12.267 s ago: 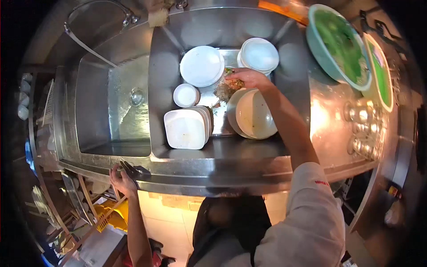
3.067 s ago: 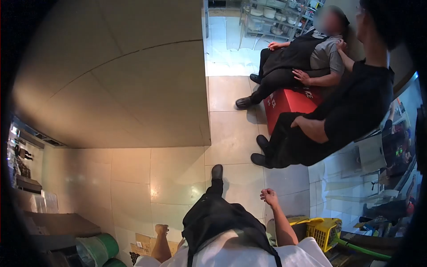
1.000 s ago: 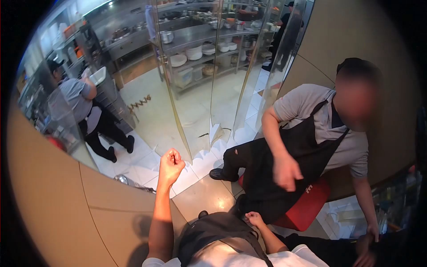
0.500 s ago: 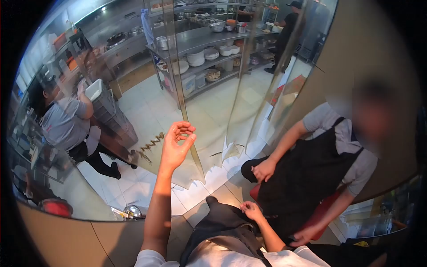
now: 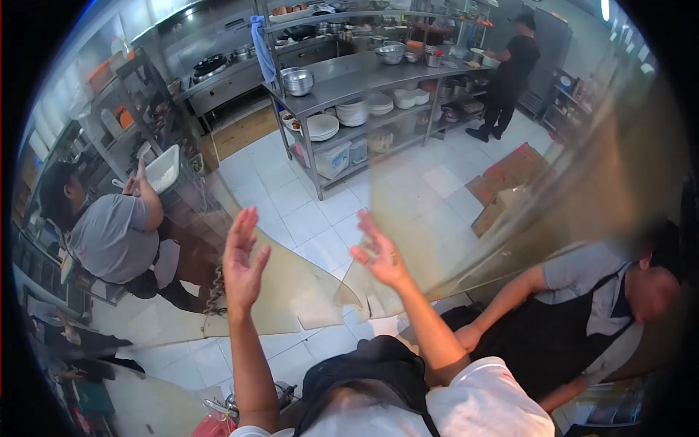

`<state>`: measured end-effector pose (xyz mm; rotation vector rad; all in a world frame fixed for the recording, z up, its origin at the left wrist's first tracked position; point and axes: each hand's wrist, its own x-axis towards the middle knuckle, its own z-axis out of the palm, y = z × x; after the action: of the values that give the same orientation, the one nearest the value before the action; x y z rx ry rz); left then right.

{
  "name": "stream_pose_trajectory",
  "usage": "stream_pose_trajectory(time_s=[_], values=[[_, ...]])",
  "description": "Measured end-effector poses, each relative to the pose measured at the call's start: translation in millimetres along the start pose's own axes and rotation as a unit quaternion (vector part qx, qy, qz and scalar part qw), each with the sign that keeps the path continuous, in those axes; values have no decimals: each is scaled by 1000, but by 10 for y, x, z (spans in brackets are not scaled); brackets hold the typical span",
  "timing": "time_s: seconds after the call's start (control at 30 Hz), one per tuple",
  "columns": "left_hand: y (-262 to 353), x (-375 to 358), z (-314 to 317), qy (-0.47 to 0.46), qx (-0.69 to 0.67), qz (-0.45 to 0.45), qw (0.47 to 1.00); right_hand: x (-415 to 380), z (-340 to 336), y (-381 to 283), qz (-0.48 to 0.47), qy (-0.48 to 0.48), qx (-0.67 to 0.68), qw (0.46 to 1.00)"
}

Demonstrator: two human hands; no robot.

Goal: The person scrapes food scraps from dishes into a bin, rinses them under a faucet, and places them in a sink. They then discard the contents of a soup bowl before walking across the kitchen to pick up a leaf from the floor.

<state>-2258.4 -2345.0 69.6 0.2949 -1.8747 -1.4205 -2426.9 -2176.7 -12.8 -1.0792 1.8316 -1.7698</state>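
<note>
My left hand (image 5: 245,264) is raised in the middle of the view, its fingers straight and the thumb apart, holding nothing. Level with it on the right, my right hand (image 5: 379,251) is also open, palm turned inward. Each is up against the clear plastic strip curtain: a left strip (image 5: 291,288) hangs beside my left hand and a right strip (image 5: 429,218) beside my right. Between them a gap shows the white tiled floor (image 5: 309,226). Below my arms is my black apron (image 5: 364,364).
Beyond the curtain stands a steel worktable (image 5: 342,76) with bowls on top and stacked plates (image 5: 353,113) underneath. A person (image 5: 116,226) handles a white tub (image 5: 162,169) at left. Another person (image 5: 513,73) stands far right; a person in an apron (image 5: 553,328) is close on my right. Cardboard (image 5: 506,178) lies on the floor.
My right hand has risen from my waist to the curtain. My left hand has shifted left and straightened its fingers. The strips have parted, and the view is closer to the kitchen.
</note>
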Motion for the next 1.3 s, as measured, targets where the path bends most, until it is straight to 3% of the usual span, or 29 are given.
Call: stream_pose_trajectory(time_s=[0.07,0.17,0.27,0.33,0.43,0.53,0.57,0.6,0.63,0.7,0.9,0.97,1.0,1.07,1.13,1.2,1.3], values=[[-17,139,-129,27,6,13,1000,244,-286,190,-35,49,74,995],[-83,396,-329,88,12,31,996,451,-628,213,-59,86,64,992],[-124,677,-525,110,1,61,992,605,-779,204,-91,184,84,975],[-173,886,-601,116,-11,74,990,647,-841,229,-129,210,29,969],[-318,1293,-778,117,-36,137,983,797,-809,239,-107,264,-15,958],[-374,1778,-903,175,-53,212,960,1002,-735,383,-89,357,-80,926],[-373,1945,-919,246,-23,253,935,1094,-703,476,-89,362,-81,924],[-371,2110,-957,317,8,288,904,1180,-671,600,-55,418,-98,901],[-373,2282,-1037,313,5,284,906,1244,-632,731,-19,472,-115,874],[-358,2634,-1300,396,-45,366,841,1312,-523,1103,48,486,-119,865],[-582,3415,-2004,364,-130,489,782,1584,-286,2017,252,513,-142,808],[-826,3753,-1953,430,-1,519,739,1574,-214,2417,312,507,-204,777],[-1008,3867,-1997,423,-12,520,742,1480,-187,2750,314,517,-201,770],[-1509,4125,-2195,390,-71,446,803,1339,-197,3374,358,464,-262,767],[-2081,4511,-2123,329,-47,340,880,1552,-204,3218,479,419,-163,754],[-2516,4988,-1747,336,-177,153,912,1442,-234,3725,486,367,-151,779],[-3068,5420,-868,98,-160,6,982,1371,-283,4230,603,352,78,711]])
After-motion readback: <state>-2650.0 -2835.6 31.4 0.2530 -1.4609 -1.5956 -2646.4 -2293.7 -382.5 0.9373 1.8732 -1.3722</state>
